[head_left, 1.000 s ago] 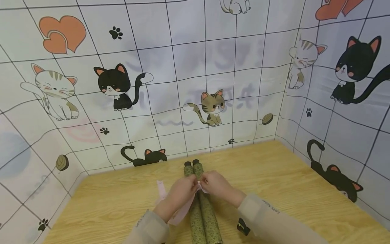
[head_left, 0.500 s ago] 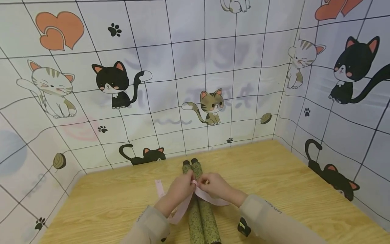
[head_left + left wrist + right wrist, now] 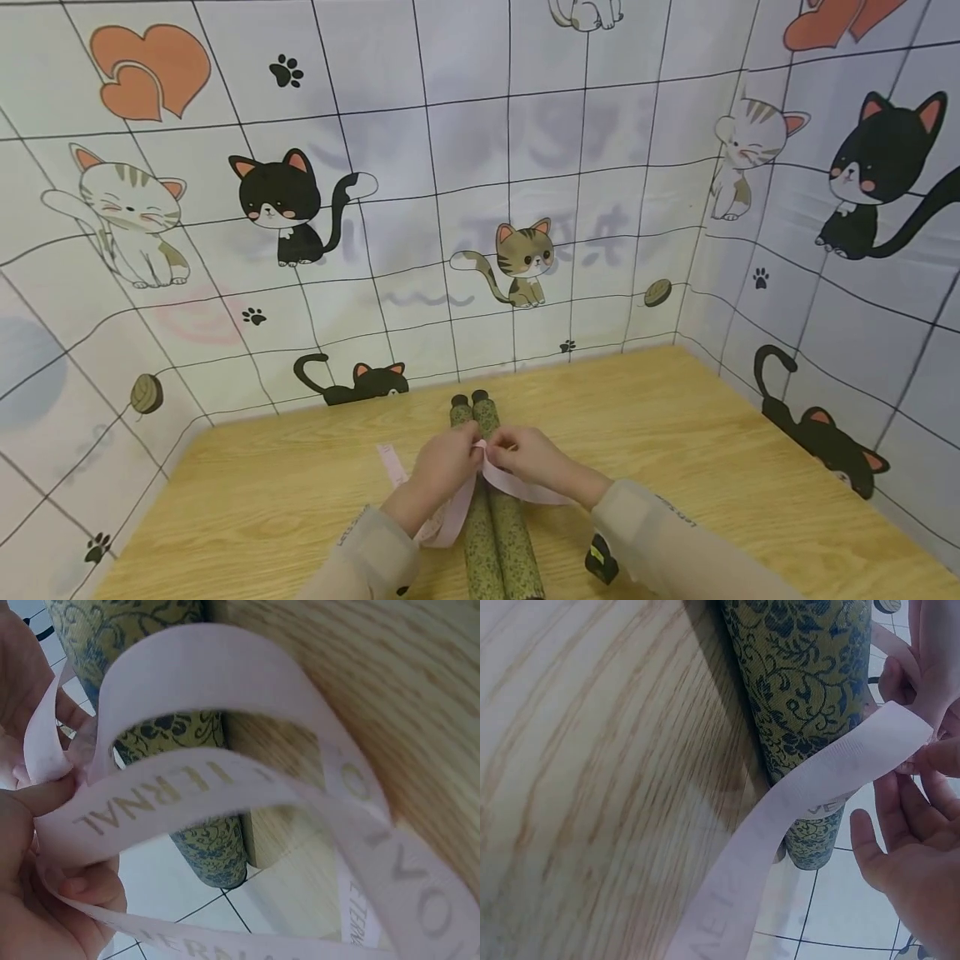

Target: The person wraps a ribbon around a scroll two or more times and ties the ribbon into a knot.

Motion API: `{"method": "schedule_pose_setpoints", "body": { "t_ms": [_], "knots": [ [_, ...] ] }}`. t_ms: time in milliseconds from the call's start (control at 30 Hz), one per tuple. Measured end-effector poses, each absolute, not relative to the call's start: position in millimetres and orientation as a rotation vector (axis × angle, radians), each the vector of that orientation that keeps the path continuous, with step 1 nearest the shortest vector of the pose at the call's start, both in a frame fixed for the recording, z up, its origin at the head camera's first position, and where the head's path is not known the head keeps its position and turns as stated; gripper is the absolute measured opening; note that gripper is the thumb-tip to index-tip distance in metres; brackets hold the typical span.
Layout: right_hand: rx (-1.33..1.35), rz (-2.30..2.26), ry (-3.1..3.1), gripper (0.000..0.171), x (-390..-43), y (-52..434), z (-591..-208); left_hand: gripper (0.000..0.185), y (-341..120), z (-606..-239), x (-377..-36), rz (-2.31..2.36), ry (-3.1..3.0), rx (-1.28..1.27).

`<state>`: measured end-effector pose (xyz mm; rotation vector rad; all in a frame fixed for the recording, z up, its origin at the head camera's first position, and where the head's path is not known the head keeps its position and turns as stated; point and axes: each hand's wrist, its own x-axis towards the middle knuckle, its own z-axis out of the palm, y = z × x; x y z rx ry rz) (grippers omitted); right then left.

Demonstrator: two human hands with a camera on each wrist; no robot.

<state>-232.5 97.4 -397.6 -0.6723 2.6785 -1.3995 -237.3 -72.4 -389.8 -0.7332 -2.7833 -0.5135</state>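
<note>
Two scrolls (image 3: pixel 504 533) in green cloth with a dark blue scroll-and-flower pattern lie side by side, pointing away from me. A pale pink ribbon (image 3: pixel 525 490) with gold lettering crosses over them near the far end. My left hand (image 3: pixel 444 462) pinches the ribbon above the scrolls; in the left wrist view its fingers hold several gathered layers of ribbon (image 3: pixel 172 791). My right hand (image 3: pixel 531 454) faces it, thumb and fingertips pinching the ribbon close to the left fingers. One ribbon tail hangs to the right under the right wrist, and loops lie at the left.
Wood-grain table (image 3: pixel 300 492) lies under everything. A small black object (image 3: pixel 602 560) with a yellow-green mark sits beside the right sleeve, partly covered by it. Cat-printed, grid-lined cloth walls (image 3: pixel 420 208) stand along the table's back and sides.
The right hand has drawn a length of ribbon out to the right, now hanging below its wrist. Since half a second ago both hands have stayed nearly in place at the ribbon.
</note>
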Motion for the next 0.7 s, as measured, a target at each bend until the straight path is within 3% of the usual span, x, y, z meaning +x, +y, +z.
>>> {"method": "schedule_pose_setpoints", "body": {
  "t_ms": [267,700],
  "knots": [
    [-0.574,-1.454,2.663,0.016,-234,99,-401,0.007,-75,-387,-237,-0.669,-2.776,-0.874],
    [-0.708,-1.531,2.569,0.017,-239,114,-397,0.011,-83,-384,-237,-0.765,-2.826,-0.916]
  ]
}}
